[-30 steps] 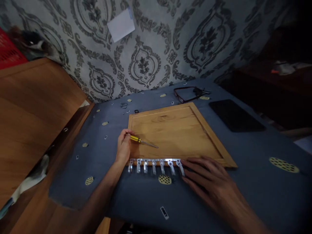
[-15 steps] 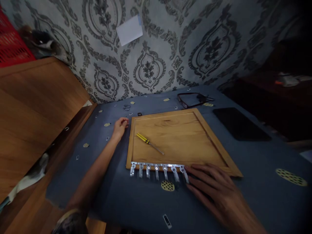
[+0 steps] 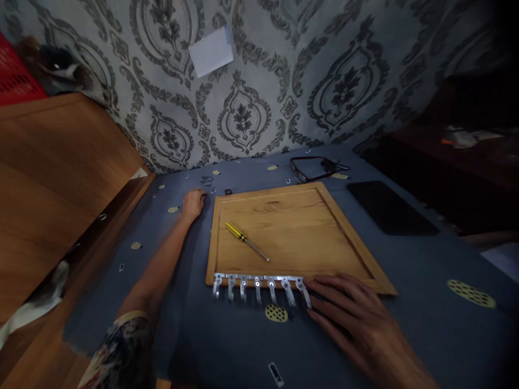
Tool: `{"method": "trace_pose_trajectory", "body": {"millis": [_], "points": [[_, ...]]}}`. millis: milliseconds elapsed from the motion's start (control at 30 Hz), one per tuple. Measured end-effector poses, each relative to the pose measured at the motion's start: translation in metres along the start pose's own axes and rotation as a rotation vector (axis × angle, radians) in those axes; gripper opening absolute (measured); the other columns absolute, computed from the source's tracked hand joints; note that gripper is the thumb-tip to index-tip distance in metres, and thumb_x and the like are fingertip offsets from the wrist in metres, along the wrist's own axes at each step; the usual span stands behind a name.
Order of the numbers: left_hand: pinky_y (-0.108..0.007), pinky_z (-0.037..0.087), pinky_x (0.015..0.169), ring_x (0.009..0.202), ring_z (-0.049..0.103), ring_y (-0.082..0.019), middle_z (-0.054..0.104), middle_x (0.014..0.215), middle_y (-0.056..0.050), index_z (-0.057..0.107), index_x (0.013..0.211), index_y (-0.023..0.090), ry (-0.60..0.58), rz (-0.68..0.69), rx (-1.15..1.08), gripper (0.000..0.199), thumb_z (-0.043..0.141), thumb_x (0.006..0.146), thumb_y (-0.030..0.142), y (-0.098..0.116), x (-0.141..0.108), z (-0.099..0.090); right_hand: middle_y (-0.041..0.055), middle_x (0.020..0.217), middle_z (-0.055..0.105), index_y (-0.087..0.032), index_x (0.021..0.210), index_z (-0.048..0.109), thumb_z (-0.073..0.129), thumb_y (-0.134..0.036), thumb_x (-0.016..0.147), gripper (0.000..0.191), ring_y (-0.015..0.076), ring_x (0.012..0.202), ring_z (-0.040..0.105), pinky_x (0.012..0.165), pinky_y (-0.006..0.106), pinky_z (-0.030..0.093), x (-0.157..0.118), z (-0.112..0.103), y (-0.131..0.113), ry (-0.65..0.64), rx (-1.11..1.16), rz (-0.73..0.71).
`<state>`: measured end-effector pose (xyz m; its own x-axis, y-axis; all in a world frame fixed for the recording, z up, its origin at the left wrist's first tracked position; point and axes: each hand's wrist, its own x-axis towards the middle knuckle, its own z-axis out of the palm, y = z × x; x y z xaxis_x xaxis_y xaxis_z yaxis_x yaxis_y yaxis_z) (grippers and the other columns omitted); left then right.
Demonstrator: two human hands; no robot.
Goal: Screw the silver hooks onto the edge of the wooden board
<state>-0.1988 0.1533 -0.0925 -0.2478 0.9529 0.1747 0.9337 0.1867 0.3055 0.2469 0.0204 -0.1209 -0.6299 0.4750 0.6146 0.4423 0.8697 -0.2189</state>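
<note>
The screwdriver (image 3: 247, 241) has gone from the left hand (image 3: 193, 204) to the wooden board (image 3: 284, 232) since a second ago, and that hand has slid out past the board's far left corner, toward some small metal pieces (image 3: 206, 180) on the blue cover (image 3: 219, 340). Here's the hook rail (image 3: 259, 282), laid along the board's near edge, its seven hooks poking out over the rim toward the person. Thin, shiny metal, that: I'd call it light and stiff, a bit slick, unlikely to break but easily nudged askew. Best hold would be at the ends of the flat strip, clear of the hooks. The board looks solid and rigid, heavier than the rail, and its raised frame should give fingers something to catch. As for the screwdriver, its ridged-looking yellow handle is the place to take it; the slim shaft could roll. Now the right hand (image 3: 359, 316): palm down, fingers stretched out, tips at the rail's right end over the board's edge, wrapped around nothing; how hard they press, I can't tell. Over on the left, the forearm (image 3: 166, 256) reaches long and straight, knuckles up, fingers curled under near the cover. Whether there's anything in that curl, I can't tell from here.
</note>
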Motion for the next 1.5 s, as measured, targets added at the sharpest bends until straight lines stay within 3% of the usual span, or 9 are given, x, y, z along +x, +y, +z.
{"method": "trace_pose_trajectory", "body": {"millis": [367,600,767,867,967,1100,1200,1333,1500], "points": [[-0.044,0.057,0.093,0.110,0.064,-0.023,0.062,0.128,-0.011,0.059,0.127,0.016,-0.084,-0.054,0.029,0.037,0.061,0.097,0.038,-0.002,0.010,-0.017,0.0023,0.111,0.079,-0.034,0.115,0.075,0.054,-0.033,0.099,0.027,0.0250,0.103,0.071,0.090,0.048,0.057,0.001,-0.001,-0.003,-0.021,-0.008,0.018],[-0.045,0.057,0.094,0.111,0.064,-0.023,0.061,0.128,-0.011,0.059,0.127,0.016,-0.017,-0.091,-0.137,0.038,0.062,0.096,0.038,0.006,-0.007,-0.019,0.0028,0.114,0.078,-0.030,0.108,0.076,0.057,-0.028,0.099,0.021,0.0229,0.107,0.067,0.095,0.048,0.052,0.000,0.000,-0.014,-0.023,0.066,0.122],[-0.044,0.058,0.091,0.108,0.065,-0.022,0.063,0.124,-0.010,0.060,0.125,0.015,0.083,-0.057,-0.291,0.037,0.062,0.096,0.038,0.017,-0.024,-0.035,0.0026,0.113,0.078,-0.025,0.100,0.076,0.059,-0.029,0.099,0.017,0.0215,0.108,0.066,0.099,0.045,0.047,0.000,0.000,-0.014,-0.008,0.078,0.132],[-0.033,0.058,0.078,0.086,0.066,-0.015,0.067,0.100,-0.005,0.065,0.105,0.012,0.117,-0.011,-0.340,0.022,0.065,0.094,0.032,0.039,-0.043,-0.048,0.0018,0.114,0.077,-0.025,0.102,0.075,0.059,-0.029,0.099,0.017,0.0220,0.110,0.065,0.100,0.046,0.046,-0.001,0.000,-0.014,-0.022,0.092,0.140],[-0.021,0.050,0.060,0.062,0.058,-0.010,0.065,0.074,0.002,0.069,0.083,0.014,0.111,0.095,-0.432,0.005,0.070,0.079,0.011,0.078,-0.071,-0.052,0.0010,0.115,0.077,-0.026,0.103,0.075,0.059,-0.029,0.099,0.017,0.0219,0.109,0.064,0.102,0.045,0.044,-0.001,0.000,-0.015,-0.017,0.099,0.151],[-0.021,0.051,0.062,0.067,0.064,-0.012,0.071,0.076,-0.001,0.074,0.079,0.017,-0.058,0.240,-0.534,0.009,0.076,0.070,0.018,0.139,-0.119,-0.041,0.0018,0.116,0.077,-0.023,0.103,0.075,0.057,-0.030,0.100,0.019,0.0218,0.110,0.063,0.103,0.044,0.043,-0.001,-0.002,-0.015,-0.015,0.109,0.147],[-0.022,0.051,0.063,0.071,0.067,-0.014,0.074,0.079,-0.003,0.075,0.083,0.018,-0.309,0.415,-0.606,0.009,0.070,0.078,0.022,0.175,-0.146,-0.030,0.0021,0.118,0.076,-0.024,0.107,0.074,0.054,-0.030,0.102,0.022,0.0221,0.112,0.062,0.104,0.045,0.042,0.000,-0.004,-0.015,-0.035,0.121,0.157],[-0.023,0.051,0.067,0.077,0.070,-0.015,0.076,0.084,-0.002,0.074,0.087,0.018,-0.476,0.500,-0.492,0.012,0.063,0.083,0.019,0.198,-0.159,-0.022,0.0021,0.118,0.076,-0.024,0.108,0.074,0.054,-0.029,0.102,0.022,0.0229,0.113,0.062,0.104,0.046,0.041,-0.001,-0.003,-0.016,-0.033,0.144,0.175],[-0.024,0.051,0.073,0.078,0.070,-0.014,0.076,0.085,0.000,0.074,0.089,0.017,-0.518,0.539,-0.390,0.015,0.061,0.084,0.011,0.202,-0.160,-0.016,0.0016,0.116,0.077,-0.024,0.106,0.075,0.056,-0.027,0.101,0.020,0.0228,0.110,0.062,0.102,0.046,0.041,-0.001,-0.001,-0.016,-0.025,0.158,0.176]]}}
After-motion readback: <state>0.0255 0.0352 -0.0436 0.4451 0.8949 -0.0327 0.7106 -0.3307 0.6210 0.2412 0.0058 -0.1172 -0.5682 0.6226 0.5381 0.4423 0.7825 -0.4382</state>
